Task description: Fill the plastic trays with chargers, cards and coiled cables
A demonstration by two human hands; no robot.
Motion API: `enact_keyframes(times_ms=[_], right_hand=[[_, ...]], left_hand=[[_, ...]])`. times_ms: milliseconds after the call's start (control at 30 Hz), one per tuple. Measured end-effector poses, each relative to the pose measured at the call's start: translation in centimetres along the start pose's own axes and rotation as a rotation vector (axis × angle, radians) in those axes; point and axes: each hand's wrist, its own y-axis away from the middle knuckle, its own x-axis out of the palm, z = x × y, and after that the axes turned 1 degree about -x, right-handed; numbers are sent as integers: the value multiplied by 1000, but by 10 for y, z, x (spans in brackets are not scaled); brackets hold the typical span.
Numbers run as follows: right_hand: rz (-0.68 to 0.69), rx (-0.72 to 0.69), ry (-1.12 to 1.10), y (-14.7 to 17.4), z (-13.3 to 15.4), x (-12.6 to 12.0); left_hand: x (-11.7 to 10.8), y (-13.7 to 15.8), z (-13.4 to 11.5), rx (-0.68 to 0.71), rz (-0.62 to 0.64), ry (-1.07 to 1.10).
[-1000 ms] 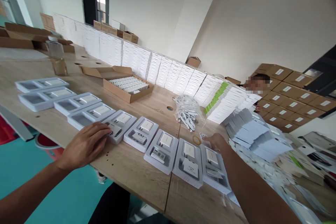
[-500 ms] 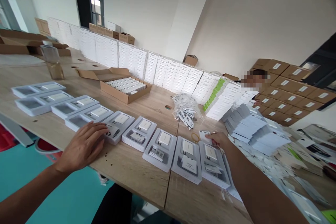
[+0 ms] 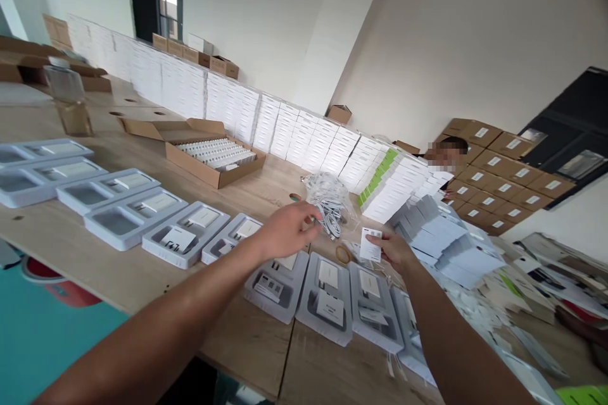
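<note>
My right hand (image 3: 394, 249) pinches a small white printed card (image 3: 370, 245) above the table, beside a yellow rubber band (image 3: 342, 255). My left hand (image 3: 292, 228) hangs over the row of trays in front of a bundle of white cables (image 3: 331, 216). Its fingers are curved, a gap shows between thumb and forefinger, and nothing is seen in it. Below my hands, a white plastic tray (image 3: 304, 288) holds a white block-shaped device and folded cards. A further tray (image 3: 156, 252) has a card (image 3: 178, 238) in its front hollow. My left forearm hides parts of two trays.
An open carton (image 3: 192, 161) of small white items lies behind the trays. Stacked white boxes (image 3: 232, 104) line the table's far side. A bottle (image 3: 69, 98) stands at left. White paper piles (image 3: 444, 234) lie at right, with a person (image 3: 446, 155) beyond them.
My left hand has left the card in the tray and moved right, towards my right hand. The white card in my right hand is now raised and more fully visible. The view has shifted rightwards.
</note>
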Motion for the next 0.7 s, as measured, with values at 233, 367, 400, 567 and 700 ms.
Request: enact_keyframes(times_ms=[233,367,400,567,700], right_hand=[[237,-152,-240,69,25,55],[344,-201,-287,106,17,91],[352,-212,-277,111,12,95],[423,-256,-219,116,-6,85],[370,-344,-231,116,-11,74]], left_hand=[[44,-23,10,-235,199,394],[54,-14,19,-336,363,682],[56,-12,21,-355,363,711],[61,-8,28,-393,353,802],[60,-8,22,-519,363,1012]])
